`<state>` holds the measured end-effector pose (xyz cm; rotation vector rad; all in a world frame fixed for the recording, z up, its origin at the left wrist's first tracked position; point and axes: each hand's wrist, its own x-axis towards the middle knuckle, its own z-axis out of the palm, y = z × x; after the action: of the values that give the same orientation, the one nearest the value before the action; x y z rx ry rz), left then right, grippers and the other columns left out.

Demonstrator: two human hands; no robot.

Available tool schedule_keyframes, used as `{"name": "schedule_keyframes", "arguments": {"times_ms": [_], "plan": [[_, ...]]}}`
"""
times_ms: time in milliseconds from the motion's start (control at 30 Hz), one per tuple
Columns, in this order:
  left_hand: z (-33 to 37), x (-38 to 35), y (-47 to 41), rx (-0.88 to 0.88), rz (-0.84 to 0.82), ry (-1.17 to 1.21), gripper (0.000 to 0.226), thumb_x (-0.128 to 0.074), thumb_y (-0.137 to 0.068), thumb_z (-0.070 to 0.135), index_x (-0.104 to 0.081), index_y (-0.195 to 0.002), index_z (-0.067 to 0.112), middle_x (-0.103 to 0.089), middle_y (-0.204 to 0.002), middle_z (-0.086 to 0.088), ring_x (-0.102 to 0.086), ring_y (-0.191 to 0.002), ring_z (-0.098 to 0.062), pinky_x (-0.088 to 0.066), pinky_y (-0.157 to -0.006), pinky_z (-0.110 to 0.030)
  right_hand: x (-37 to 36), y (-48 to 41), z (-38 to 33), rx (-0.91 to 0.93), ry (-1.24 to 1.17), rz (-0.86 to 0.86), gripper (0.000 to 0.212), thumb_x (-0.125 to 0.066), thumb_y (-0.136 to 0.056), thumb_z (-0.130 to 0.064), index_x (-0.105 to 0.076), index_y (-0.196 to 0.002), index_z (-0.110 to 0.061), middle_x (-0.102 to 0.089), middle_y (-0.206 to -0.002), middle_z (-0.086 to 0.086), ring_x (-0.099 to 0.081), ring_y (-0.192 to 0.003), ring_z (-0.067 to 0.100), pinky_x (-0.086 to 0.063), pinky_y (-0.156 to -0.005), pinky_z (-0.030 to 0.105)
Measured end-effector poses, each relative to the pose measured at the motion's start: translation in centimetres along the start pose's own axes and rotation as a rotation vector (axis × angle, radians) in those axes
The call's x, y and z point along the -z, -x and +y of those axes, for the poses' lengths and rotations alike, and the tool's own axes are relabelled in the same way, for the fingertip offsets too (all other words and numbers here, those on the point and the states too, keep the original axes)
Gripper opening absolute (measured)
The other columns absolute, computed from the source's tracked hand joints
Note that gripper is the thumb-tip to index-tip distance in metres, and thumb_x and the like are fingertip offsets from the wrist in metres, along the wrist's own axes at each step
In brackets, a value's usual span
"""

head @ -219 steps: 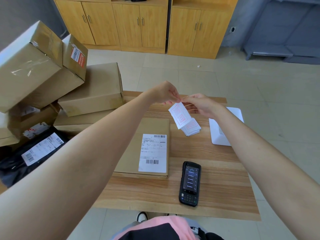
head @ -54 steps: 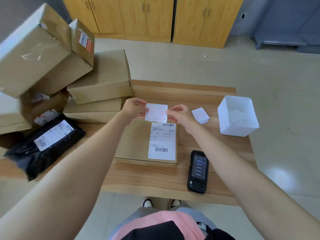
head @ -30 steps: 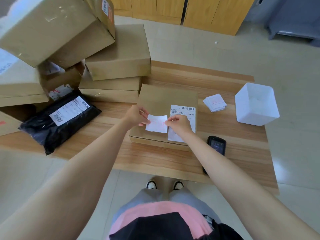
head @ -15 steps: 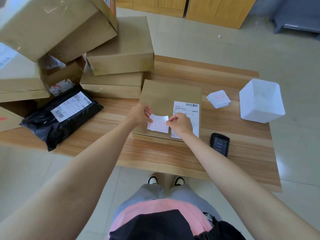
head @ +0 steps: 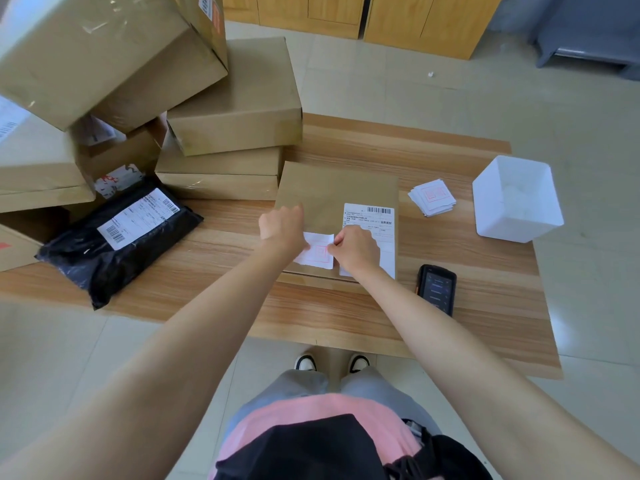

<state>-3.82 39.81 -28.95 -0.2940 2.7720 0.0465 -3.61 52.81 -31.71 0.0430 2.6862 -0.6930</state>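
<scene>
- Since the frame nearly two seconds back, you have brought the small white sticker [head: 317, 252] down from above the top of the shipping label [head: 377, 225] to the near end of the flat brown parcel [head: 329, 192].
- Your left hand [head: 282, 228] has its fingers curled over the sticker's left edge, which it hides.
- Your right hand [head: 355, 249] pinches the sticker's right edge, near the top corner.
- The sticker, with its red print facing up, sits between your hands, just left of the shipping label. Its lower edge is close to the parcel's front edge. Whether it is pressed flat onto the cardboard cannot be told.
- The parcel lies on the wooden table [head: 467, 258].
- A stack of stickers [head: 432, 197] and a white tub [head: 516, 199] lie to the right, and a handheld scanner [head: 435, 289] sits nearer you.
- To the left are a black mailer bag [head: 117, 237] and piled cardboard boxes [head: 235, 98].
</scene>
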Motion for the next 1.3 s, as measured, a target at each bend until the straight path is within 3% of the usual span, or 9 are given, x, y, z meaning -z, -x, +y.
{"name": "schedule_keyframes", "arguments": {"times_ms": [67,167,367,500,767,867,967,1100,1300], "plan": [[-0.6,0.1,-0.1,0.019,-0.004,-0.058,0.058,-0.071,-0.079,0.051,-0.047,-0.117,0.014,-0.061,-0.1,-0.001,-0.058,-0.086,-0.022,-0.038,-0.067,-0.028,0.1,0.1,0.0,0.001,0.069,-0.001,0.012,-0.06,-0.087,-0.02,-0.066,-0.088,-0.009,-0.069,-0.092,0.005,-0.062,-0.087,0.029,-0.039,-0.065,0.029],[-1.9,-0.5,0.0,0.012,-0.03,-0.066,0.073,-0.062,-0.079,0.063,-0.042,-0.128,0.012,-0.055,-0.12,-0.007,-0.056,-0.108,-0.026,-0.039,-0.075,-0.031,0.0,0.7,-0.2,0.02,0.238,0.036,0.03,-0.056,-0.092,-0.031,-0.054,-0.112,-0.008,-0.062,-0.11,0.008,-0.057,-0.103,0.03,-0.038,-0.075,0.034],[-1.9,-3.1,1.8,-0.183,0.232,-0.013,0.037,-0.042,-0.099,0.026,-0.039,-0.133,0.01,-0.043,-0.134,-0.011,-0.04,-0.121,-0.029,-0.034,-0.096,-0.034,-1.7,2.5,-1.0,0.236,0.266,0.27,0.04,-0.038,-0.102,-0.028,-0.039,-0.136,-0.009,-0.045,-0.134,0.008,-0.041,-0.123,0.026,-0.03,-0.097,0.032],[-1.6,-4.9,3.6,-0.299,0.294,0.133,0.05,-0.043,-0.098,0.018,-0.03,-0.146,0.01,-0.033,-0.15,-0.008,-0.028,-0.139,-0.026,-0.023,-0.109,-0.033,-4.4,3.7,-1.8,0.387,0.279,0.25,0.048,-0.026,-0.104,-0.019,-0.023,-0.15,-0.005,-0.026,-0.156,0.009,-0.018,-0.146,0.023,-0.012,-0.117,0.032],[-2.4,-7.7,4.5,-0.328,0.243,0.106,0.056,-0.037,-0.1,0.019,-0.018,-0.151,0.01,-0.021,-0.158,-0.006,-0.01,-0.148,-0.026,-0.007,-0.119,-0.038,-6.9,4.2,-1.0,0.34,0.368,0.227,0.057,-0.011,-0.096,-0.017,-0.02,-0.15,-0.002,-0.021,-0.158,0.012,-0.014,-0.147,0.027,-0.013,-0.121,0.041],[-2.6,-8.2,4.4,-0.329,0.237,0.08,0.055,-0.017,-0.1,0.028,-0.016,-0.152,0.011,-0.016,-0.159,-0.004,-0.007,-0.148,-0.025,-0.003,-0.119,-0.038,-7.5,4.0,-0.4,0.341,0.377,0.126,0.052,-0.019,-0.105,-0.019,-0.002,-0.153,-0.006,0.0,-0.162,0.007,0.005,-0.149,0.022,0.006,-0.12,0.037],[-2.8,-8.6,4.6,-0.312,0.213,0.088,0.076,0.008,-0.085,0.036,-0.019,-0.151,0.01,-0.017,-0.159,-0.004,-0.007,-0.148,-0.024,-0.003,-0.118,-0.04,-7.6,4.0,0.0,0.339,0.409,0.142,0.052,-0.017,-0.107,-0.025,-0.001,-0.153,-0.008,0.001,-0.162,0.006,0.007,-0.149,0.021,0.01,-0.119,0.036],[-2.9,-8.7,4.4,-0.291,0.177,0.061,0.053,-0.013,-0.101,0.024,-0.01,-0.153,0.01,-0.007,-0.161,-0.002,0.0,-0.148,-0.023,-0.001,-0.12,-0.041,-7.5,4.1,0.4,0.296,0.412,0.132,0.052,-0.013,-0.106,-0.027,-0.001,-0.153,-0.009,0.002,-0.162,0.004,0.008,-0.149,0.02,0.008,-0.119,0.037],[-3.9,-8.9,4.4,-0.272,0.223,0.084,0.051,-0.026,-0.104,0.017,-0.013,-0.152,0.012,-0.011,-0.16,-0.002,-0.005,-0.148,-0.023,-0.006,-0.119,-0.041,-6.4,4.0,2.2,0.251,0.375,0.189,0.052,-0.015,-0.104,-0.028,-0.011,-0.153,-0.009,-0.009,-0.161,0.003,-0.001,-0.149,0.022,0.002,-0.12,0.04]]}}
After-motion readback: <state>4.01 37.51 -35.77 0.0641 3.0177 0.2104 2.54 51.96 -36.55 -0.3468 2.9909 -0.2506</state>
